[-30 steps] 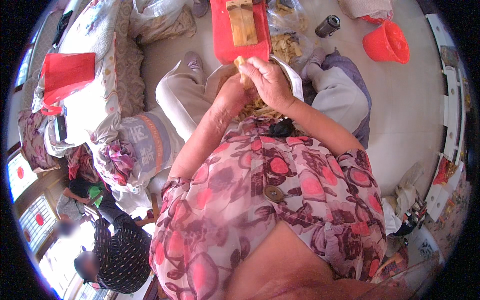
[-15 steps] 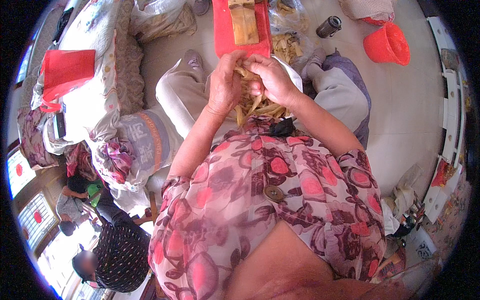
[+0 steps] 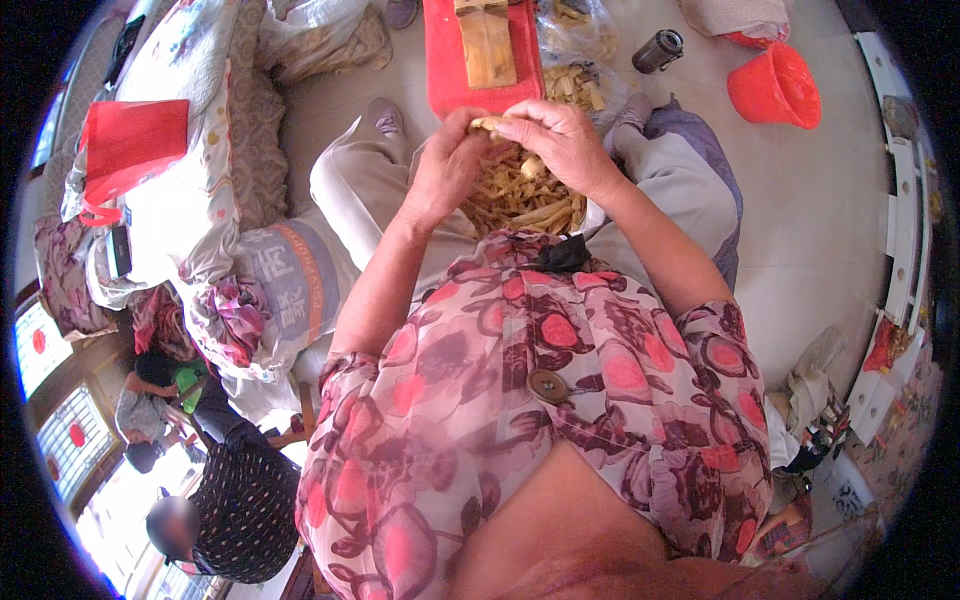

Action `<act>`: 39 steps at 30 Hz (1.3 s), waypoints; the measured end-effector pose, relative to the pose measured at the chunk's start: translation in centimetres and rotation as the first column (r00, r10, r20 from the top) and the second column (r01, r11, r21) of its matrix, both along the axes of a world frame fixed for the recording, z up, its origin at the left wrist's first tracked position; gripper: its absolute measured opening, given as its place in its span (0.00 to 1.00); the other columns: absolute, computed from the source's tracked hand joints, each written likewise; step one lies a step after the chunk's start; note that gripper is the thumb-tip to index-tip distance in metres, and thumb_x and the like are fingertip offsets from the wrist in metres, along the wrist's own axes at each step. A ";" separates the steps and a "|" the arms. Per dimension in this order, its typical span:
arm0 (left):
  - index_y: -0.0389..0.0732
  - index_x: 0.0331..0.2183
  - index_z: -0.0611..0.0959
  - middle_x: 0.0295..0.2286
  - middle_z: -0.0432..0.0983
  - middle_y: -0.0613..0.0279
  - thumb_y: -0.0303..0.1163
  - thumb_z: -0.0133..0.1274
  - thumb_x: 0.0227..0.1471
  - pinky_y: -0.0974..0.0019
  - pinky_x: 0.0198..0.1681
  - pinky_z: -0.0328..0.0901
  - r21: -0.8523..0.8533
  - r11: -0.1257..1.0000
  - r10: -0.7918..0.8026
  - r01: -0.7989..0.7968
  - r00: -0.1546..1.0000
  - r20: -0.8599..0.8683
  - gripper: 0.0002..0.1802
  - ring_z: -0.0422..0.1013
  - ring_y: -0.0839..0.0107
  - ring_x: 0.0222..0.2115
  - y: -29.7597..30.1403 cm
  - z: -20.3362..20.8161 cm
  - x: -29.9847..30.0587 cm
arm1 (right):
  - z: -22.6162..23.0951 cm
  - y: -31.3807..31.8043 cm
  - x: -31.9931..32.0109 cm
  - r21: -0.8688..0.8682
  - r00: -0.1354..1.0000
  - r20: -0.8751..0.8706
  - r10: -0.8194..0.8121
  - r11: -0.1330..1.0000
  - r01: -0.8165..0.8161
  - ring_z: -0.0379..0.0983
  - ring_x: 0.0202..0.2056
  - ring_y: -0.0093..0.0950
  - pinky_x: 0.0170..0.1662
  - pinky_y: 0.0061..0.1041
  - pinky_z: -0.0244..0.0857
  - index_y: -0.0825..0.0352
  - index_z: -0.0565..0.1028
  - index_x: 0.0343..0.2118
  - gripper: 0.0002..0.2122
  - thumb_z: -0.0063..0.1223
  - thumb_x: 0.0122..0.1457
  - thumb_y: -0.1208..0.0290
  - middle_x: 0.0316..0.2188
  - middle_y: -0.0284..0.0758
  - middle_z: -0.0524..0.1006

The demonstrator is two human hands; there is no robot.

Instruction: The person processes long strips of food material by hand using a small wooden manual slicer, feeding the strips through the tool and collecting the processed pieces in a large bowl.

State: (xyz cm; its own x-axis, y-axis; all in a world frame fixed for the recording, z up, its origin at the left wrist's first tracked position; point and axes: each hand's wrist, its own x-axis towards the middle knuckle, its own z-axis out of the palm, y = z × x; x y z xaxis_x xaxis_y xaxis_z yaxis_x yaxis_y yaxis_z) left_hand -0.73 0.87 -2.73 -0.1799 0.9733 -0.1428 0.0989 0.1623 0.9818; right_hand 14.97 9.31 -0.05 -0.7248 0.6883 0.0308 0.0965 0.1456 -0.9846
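Note:
Both hands are raised over my lap and meet at one pale yellow, dried-looking strip (image 3: 488,124). My left hand (image 3: 449,168) pinches its left end. The fingers of my right hand (image 3: 562,146) are closed on the other end, with another pale piece (image 3: 531,166) showing under the palm. Below the hands, between my thighs, lies a heap of yellow-brown strips (image 3: 530,205); its container is mostly hidden. Just beyond my hands is a red board or bench top (image 3: 450,75), with a yellowish wooden block (image 3: 487,55) lying on it.
Clear plastic bags with more strips (image 3: 573,88) lie right of the red board. A dark cup-shaped flask (image 3: 657,52) and a red bucket (image 3: 773,88) are on the floor farther right. A stuffed woven sack (image 3: 290,270) sits at my left; another person (image 3: 240,505) is behind it.
My hands have drawn slightly apart and lifted off the heap, baring more of it. The bunch of strips between them is gone from view; one pale strip now spans the fingers.

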 end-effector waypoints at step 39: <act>0.41 0.27 0.70 0.25 0.67 0.58 0.30 0.50 0.41 0.57 0.28 0.64 0.119 0.972 0.021 0.201 0.433 -0.901 0.07 0.69 0.59 0.27 0.2 -1.2 -0.3 | -3.2 -0.2 0.1 -0.444 0.985 0.129 0.113 0.895 -0.045 0.61 0.17 0.15 0.21 0.17 0.56 0.66 0.71 0.25 0.14 0.50 0.56 0.58 0.15 0.24 0.66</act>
